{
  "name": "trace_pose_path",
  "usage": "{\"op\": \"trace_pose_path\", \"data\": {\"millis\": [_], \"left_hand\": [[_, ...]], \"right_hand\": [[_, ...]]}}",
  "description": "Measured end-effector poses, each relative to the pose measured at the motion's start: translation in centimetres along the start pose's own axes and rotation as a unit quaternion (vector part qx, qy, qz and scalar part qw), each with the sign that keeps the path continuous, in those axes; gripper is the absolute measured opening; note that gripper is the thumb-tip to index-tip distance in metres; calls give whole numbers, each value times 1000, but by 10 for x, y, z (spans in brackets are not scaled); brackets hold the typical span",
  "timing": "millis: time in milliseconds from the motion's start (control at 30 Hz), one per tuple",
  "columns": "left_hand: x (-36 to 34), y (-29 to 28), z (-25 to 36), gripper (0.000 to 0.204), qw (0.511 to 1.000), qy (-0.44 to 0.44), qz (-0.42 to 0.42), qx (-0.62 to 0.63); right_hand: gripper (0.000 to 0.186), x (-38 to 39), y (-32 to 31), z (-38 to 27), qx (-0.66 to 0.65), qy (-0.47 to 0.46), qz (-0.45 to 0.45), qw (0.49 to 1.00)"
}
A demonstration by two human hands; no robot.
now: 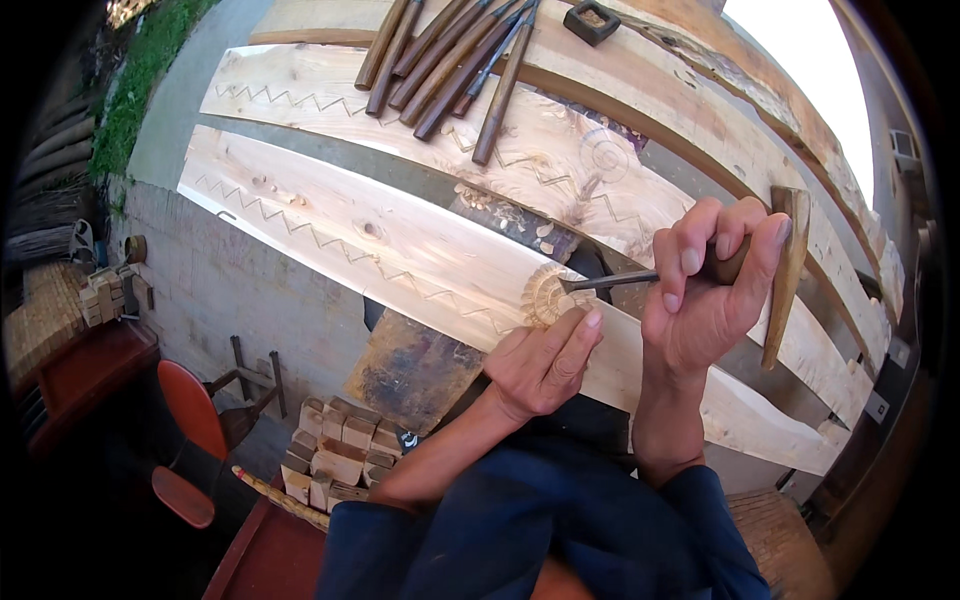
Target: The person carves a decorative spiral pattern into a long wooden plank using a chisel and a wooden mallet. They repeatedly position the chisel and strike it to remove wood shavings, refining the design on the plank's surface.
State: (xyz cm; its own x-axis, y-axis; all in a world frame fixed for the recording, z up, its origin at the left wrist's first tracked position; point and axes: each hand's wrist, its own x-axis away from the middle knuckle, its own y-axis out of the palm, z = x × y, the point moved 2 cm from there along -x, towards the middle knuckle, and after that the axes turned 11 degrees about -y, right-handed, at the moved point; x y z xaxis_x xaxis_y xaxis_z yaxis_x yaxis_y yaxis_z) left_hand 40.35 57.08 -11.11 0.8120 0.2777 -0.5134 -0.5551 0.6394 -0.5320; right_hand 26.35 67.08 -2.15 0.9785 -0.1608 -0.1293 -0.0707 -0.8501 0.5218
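Note:
My right hand (712,290) is wrapped round the wooden handle of a gouge (618,280). The metal blade points left, and its tip meets a round carved rosette (548,297) on a pale wooden board (370,255). Just below the rosette, my left hand (545,365) rests at the board with fingers pressed together and nothing seen in them. A zigzag line is cut along the board to the left of the rosette. Right beside my right hand is a wooden mallet-like piece (785,290); its contact with the hand cannot be made out.
Several wooden-handled tools (445,65) lie on a second zigzag-carved board (290,85). A small dark box (591,22) sits on planks beyond. Wood chips (500,215) are scattered between the boards. Wooden blocks (340,455) and a red chair (192,410) stand at lower left.

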Motion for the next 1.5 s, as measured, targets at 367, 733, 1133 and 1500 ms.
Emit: {"op": "trace_pose_path", "data": {"millis": [367,733,1133,1500], "left_hand": [[2,-2,1,41,997,-32,-48,-48],[1,-3,0,42,996,-37,-59,-52],[2,-3,-1,44,996,-40,-65,-50],[2,-3,-1,45,995,-40,-66,-56]], "right_hand": [[55,-6,-12,15,-4,44,33,998],[54,-6,-10,17,3,46,17,999],[54,-6,-13,18,-16,43,-3,999],[56,-6,-16,19,-29,41,7,999]]}}
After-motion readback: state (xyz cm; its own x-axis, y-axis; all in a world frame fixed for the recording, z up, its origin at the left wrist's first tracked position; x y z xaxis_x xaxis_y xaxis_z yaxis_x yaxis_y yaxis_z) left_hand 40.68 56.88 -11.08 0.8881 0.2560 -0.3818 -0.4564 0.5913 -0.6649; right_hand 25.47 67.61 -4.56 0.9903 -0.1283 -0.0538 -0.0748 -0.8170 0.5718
